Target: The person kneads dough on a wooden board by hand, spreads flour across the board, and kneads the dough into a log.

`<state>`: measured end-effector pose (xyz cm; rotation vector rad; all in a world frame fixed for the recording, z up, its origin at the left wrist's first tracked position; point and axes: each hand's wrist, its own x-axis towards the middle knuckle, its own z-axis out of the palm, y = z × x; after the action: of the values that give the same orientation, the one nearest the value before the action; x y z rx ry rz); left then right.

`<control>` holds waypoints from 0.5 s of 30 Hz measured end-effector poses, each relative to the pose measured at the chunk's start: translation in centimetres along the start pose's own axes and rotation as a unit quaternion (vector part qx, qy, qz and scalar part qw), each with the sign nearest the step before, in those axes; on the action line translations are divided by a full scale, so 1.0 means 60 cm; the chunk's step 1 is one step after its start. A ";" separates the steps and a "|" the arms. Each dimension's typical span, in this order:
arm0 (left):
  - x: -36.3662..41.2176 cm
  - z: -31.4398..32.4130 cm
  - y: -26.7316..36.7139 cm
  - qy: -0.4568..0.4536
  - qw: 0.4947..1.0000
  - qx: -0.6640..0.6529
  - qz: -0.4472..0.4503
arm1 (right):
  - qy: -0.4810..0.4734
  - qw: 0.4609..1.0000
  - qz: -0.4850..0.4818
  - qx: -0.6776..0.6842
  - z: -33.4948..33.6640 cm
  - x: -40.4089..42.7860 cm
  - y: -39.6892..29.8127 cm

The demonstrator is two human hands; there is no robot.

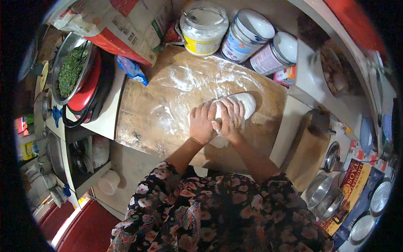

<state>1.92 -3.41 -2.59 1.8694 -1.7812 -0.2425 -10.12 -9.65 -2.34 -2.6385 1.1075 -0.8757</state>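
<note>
A smooth white lump of dough [249,103] lies on a floured wooden board [141,110]. My left hand [202,123] presses on its left part with the fingers curled over it. Close against it, my right hand [230,119] grips the middle of the dough, fingers bent and dusted with flour. The two hands touch at the thumbs. Much of the dough is hidden under them, while its rounded right end shows past my right fingers. A pale edge of dough also shows below my wrists.
Behind the board stand a flour-filled plastic jar [204,37], metal cans [245,41] and a large paper sack [126,34]. A blue packet [133,70] lies at the board's back left. Chopped greens fill a steel bowl [58,91] over a red-lidded pot [86,94]. Steel bowls [319,189] stand at right.
</note>
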 end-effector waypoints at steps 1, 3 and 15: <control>0.015 0.006 -0.016 0.000 1.000 0.000 -0.005 | -0.004 1.000 -0.002 0.003 0.014 0.018 0.007; 0.048 0.019 -0.044 -0.047 0.998 -0.011 -0.041 | -0.003 1.000 -0.011 -0.005 0.042 0.053 0.024; 0.164 0.020 -0.124 -0.068 0.990 0.063 -0.110 | -0.155 0.984 0.082 -0.018 0.087 0.166 0.050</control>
<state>8.88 -13.36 -4.99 2.1892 -1.7105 -0.3543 -3.42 -19.12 -3.07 -2.5496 1.2409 -0.3995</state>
